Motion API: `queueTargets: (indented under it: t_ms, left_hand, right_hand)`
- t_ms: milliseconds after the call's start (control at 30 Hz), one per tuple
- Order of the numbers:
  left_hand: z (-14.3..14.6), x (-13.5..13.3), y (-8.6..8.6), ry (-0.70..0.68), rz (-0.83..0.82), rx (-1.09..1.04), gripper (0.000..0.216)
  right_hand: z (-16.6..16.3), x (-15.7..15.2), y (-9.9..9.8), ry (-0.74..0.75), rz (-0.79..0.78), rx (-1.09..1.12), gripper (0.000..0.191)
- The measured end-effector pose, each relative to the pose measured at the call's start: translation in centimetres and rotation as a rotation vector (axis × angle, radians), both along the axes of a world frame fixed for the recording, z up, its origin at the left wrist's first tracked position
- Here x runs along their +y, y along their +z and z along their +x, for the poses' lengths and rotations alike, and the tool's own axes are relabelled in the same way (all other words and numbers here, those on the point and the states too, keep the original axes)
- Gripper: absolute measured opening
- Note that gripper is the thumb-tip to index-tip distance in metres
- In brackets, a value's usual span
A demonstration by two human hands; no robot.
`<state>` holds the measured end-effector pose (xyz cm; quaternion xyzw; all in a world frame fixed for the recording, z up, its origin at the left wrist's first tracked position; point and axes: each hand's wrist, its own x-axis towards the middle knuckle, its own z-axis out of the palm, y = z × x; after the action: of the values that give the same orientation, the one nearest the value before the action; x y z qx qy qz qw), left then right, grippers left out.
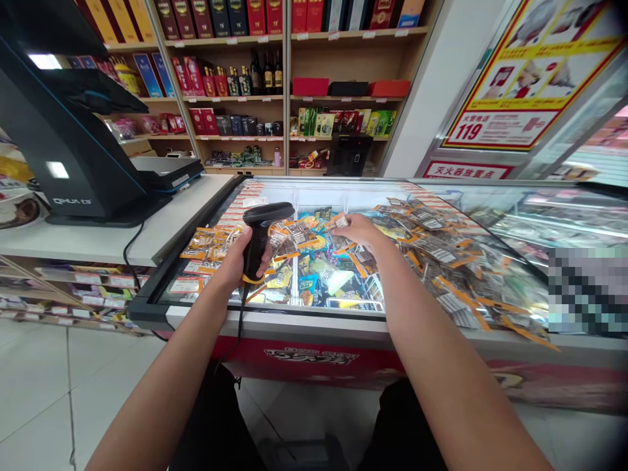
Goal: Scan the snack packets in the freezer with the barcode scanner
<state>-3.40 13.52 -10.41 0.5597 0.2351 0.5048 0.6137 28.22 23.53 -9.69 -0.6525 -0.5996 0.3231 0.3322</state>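
My left hand is wrapped round the grip of a black barcode scanner, held upright over the glass-topped freezer. The scanner's cable hangs down across the freezer's front edge. Over the middle of the glass, my right hand pinches a small orange-edged snack packet by its side. A pile of similar orange-and-clear packets spreads over the glass to the right. More such packets lie to the left, partly behind my left hand. Through the glass, colourful frozen-treat wrappers show below.
A counter at the left carries a black checkout scale. Shelves of boxes and bottles stand behind the freezer. A sign is on the right. Another glass-covered chest adjoins at the right.
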Motion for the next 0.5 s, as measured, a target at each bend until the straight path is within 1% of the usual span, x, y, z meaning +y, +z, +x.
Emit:
queueTargets:
  t_ms: [100,167,233,267,333,367,433,500]
  left_hand:
    - [-0.1,0.1,-0.1,-0.002,-0.004,0.014,0.058]
    - [-0.1,0.1,-0.1,-0.018,-0.001,0.035,0.06]
    - [-0.1,0.0,-0.1,-0.052,-0.007,0.069,0.061]
    - [-0.1,-0.1,-0.1,-0.073,-0.014,0.089,0.061]
    - [0.0,-0.3,-0.1,-0.116,-0.029,0.132,0.062]
    - [0.0,-0.4,0.0,-0.133,-0.033,0.148,0.062]
    - [0.1,-0.5,0.0,-0.15,-0.033,0.167,0.063]
    - [0.2,-0.6,0.1,-0.154,-0.033,0.174,0.063]
  right_hand:
    - [-1.6,-0.3,0.1,-0.05,0.092,0.427,0.03]
    - [-3.0,-0.4,0.2,-0.028,0.156,0.696,0.032]
    - [-4.2,-0.4,0.4,-0.01,0.226,0.908,0.034]
    - [-4.7,-0.3,0.5,-0.012,0.249,0.98,0.036]
    - [-5.5,-0.3,0.6,-0.021,0.263,1.05,0.042]
    - [-5.8,-0.4,0.7,-0.016,0.259,1.048,0.047]
    - [-6.1,-0.6,0.8,0.005,0.24,0.955,0.059]
    - [-6.2,-1.0,1.1,0.028,0.218,0.775,0.071]
